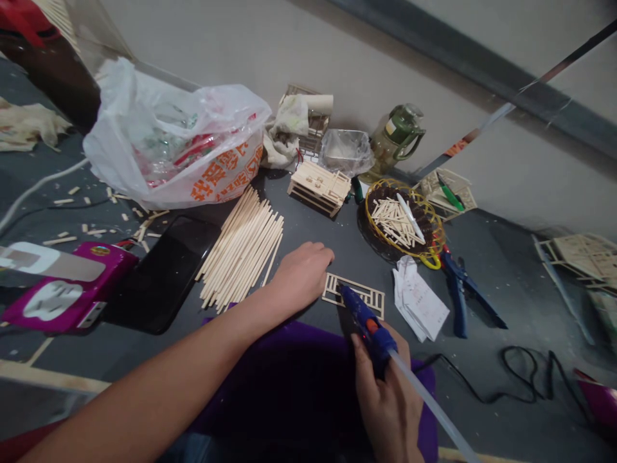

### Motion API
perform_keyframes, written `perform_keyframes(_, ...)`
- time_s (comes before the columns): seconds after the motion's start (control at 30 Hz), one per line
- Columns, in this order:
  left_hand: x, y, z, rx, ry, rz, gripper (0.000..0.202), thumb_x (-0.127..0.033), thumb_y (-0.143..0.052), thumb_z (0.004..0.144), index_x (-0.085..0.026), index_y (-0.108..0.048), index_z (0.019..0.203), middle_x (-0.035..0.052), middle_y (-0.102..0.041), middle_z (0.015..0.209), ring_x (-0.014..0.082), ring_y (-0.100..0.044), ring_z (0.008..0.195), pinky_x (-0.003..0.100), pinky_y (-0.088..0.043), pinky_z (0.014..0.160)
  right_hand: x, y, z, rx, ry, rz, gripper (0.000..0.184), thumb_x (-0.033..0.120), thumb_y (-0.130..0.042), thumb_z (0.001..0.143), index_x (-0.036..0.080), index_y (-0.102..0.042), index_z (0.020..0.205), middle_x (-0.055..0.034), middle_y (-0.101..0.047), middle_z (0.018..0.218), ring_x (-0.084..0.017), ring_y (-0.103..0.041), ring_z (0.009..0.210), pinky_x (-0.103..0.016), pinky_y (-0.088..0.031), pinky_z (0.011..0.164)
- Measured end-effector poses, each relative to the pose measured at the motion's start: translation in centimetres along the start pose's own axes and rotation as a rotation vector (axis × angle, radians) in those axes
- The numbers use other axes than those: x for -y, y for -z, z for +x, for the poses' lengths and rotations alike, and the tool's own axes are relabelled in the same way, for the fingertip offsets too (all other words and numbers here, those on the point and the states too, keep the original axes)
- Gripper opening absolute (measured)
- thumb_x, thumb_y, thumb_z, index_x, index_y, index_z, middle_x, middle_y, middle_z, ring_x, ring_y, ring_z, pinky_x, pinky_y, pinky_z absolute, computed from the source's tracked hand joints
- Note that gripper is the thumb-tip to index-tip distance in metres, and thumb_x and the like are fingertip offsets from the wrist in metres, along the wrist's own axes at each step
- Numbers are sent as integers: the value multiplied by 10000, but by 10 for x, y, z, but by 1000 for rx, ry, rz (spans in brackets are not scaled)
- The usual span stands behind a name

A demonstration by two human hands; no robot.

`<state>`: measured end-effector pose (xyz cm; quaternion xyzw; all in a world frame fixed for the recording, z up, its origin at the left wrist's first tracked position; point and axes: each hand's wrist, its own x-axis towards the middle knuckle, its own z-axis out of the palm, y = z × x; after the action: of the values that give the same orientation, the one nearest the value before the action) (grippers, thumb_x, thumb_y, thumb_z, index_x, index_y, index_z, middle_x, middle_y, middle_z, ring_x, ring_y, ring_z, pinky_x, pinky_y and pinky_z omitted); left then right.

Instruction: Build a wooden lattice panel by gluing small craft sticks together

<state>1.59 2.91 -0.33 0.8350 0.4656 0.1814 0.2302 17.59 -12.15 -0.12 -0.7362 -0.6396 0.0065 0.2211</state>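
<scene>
My right hand (385,392) is closed around a blue hot glue gun (366,325) with a clear glue stick poking out of its back. The gun's nozzle rests on a small wooden lattice frame (359,290) lying flat on the dark table. My left hand (301,276) sits curled with its fingers pressed down at the frame's left end; what is under the fingers is hidden. A pile of long wooden sticks (243,247) lies just left of that hand.
A yellow wire basket (427,257) of short sticks, blue pliers (460,286), folded paper (419,299), a small stick-built model (319,186), a white plastic bag (178,141), a black phone (164,273), a magenta box (67,286), a green lantern (398,138), and a black cord (520,379) surround the work spot.
</scene>
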Motion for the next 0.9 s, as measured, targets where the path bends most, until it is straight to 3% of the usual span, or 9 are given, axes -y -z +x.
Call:
perform_keyframes(0.37,1,-3,1,-15,1,-6,255,-96,-426,884,-155,-650,991,82,-650,936,220,-577,933,343,-461,823,-2,0,3,-8,21,-17,351,431,-474,945,169,-583,1150,-129,-690,1103,-240,-679,981,-262,-509,661)
perform_keyframes(0.67,1,-2,2,-15,20,-26,267,-85,-427,875,-159,-653,998,82,-659,949,228,-588,958,349,-466,837,-4,12,4,33,28,48,341,437,-483,940,189,-583,1153,-88,-700,1081,-215,-683,970,-255,-522,741)
perform_keyframes(0.9,2,-2,1,-55,16,-78,261,-90,-436,868,-178,-648,992,66,-658,940,215,-597,944,357,-469,845,-31,34,7,-146,-85,136,373,493,-566,880,180,-691,1039,-93,-687,1046,-236,-658,949,-304,-504,797)
